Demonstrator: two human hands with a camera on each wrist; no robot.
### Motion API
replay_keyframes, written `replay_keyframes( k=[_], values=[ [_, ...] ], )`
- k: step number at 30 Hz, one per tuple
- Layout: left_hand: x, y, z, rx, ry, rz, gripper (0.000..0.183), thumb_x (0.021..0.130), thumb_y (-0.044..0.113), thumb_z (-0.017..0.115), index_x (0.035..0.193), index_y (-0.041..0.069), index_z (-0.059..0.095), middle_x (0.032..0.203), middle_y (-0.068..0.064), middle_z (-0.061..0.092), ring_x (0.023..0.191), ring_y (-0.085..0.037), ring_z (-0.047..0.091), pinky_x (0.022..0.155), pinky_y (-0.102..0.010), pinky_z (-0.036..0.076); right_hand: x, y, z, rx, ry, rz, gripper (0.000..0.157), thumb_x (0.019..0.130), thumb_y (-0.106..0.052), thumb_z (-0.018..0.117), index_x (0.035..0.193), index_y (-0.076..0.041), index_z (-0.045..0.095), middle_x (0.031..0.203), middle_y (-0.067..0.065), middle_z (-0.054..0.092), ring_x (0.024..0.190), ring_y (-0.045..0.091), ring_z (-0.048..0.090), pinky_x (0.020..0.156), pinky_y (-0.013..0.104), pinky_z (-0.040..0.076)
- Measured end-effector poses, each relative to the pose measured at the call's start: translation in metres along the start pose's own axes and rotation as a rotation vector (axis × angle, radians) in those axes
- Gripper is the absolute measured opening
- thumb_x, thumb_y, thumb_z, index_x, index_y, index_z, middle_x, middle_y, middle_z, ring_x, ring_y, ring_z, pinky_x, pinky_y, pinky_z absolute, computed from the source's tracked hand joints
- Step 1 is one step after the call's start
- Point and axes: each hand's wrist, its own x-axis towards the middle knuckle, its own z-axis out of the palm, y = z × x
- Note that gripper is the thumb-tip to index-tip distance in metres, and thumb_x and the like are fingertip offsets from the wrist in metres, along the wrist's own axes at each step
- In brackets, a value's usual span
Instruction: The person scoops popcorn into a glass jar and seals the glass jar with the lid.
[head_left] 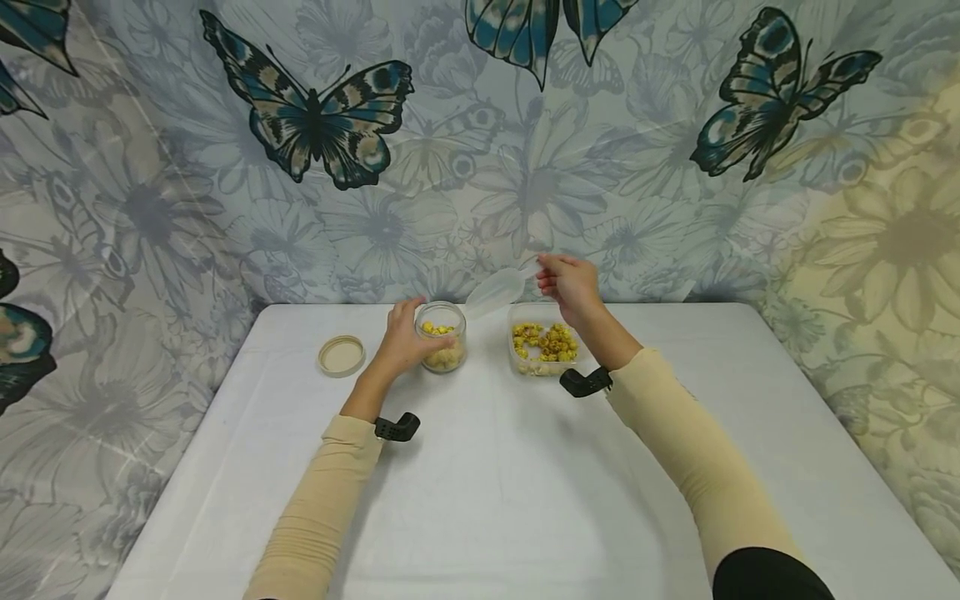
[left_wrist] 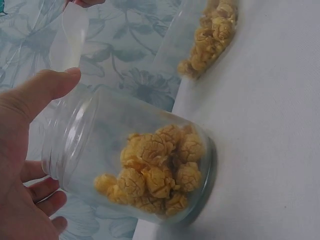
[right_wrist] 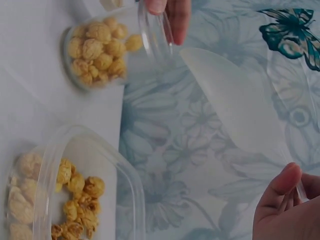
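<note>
A clear glass jar, partly filled with caramel popcorn, stands upright on the table. My left hand grips it near the rim, thumb on one side and fingers on the other. My right hand pinches the handle of a translucent plastic scoop, raised above the table between the jar and the tub. In the right wrist view the scoop's bowl looks empty, its tip close to the jar's mouth. Below the right hand sits a clear plastic tub with more popcorn.
A round beige-rimmed lid lies on the table left of the jar. The white-covered table ends at a wall hung with butterfly-and-flower fabric just behind the containers. Each wrist wears a black camera strap.
</note>
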Motion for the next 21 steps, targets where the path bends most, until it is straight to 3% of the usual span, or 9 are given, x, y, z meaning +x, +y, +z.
replay_keyframes(
  k=[4, 13, 21],
  values=[
    [-0.001, 0.006, 0.000, -0.018, 0.017, 0.012, 0.097, 0.075, 0.043, 0.080, 0.151, 0.009, 0.030, 0.154, -0.016, 0.024, 0.145, -0.034, 0.024, 0.117, -0.055, 0.029, -0.002, -0.003, -0.008, 0.025, -0.002, -0.010, 0.010, 0.096, -0.015, 0.061, 0.091, -0.008, 0.067, 0.062, -0.002, 0.061, 0.052, 0.008, 0.057, 0.048, 0.017, 0.049],
    [-0.003, 0.021, 0.000, -0.032, 0.034, 0.066, 0.092, 0.078, 0.036, 0.080, 0.150, 0.008, 0.031, 0.156, -0.016, 0.023, 0.146, -0.034, 0.024, 0.118, -0.054, 0.028, -0.003, -0.009, -0.023, 0.025, 0.013, -0.031, 0.010, 0.096, -0.017, 0.062, 0.091, -0.010, 0.068, 0.063, -0.002, 0.061, 0.053, 0.008, 0.056, 0.048, 0.017, 0.049],
    [-0.005, 0.037, 0.005, -0.039, -0.003, 0.132, 0.088, 0.081, 0.036, 0.078, 0.150, 0.009, 0.032, 0.157, -0.014, 0.023, 0.147, -0.033, 0.023, 0.117, -0.055, 0.028, -0.003, -0.015, -0.036, 0.017, 0.036, -0.043, 0.011, 0.096, -0.016, 0.061, 0.090, -0.012, 0.069, 0.064, -0.001, 0.062, 0.053, 0.008, 0.057, 0.048, 0.017, 0.049]
  ],
)
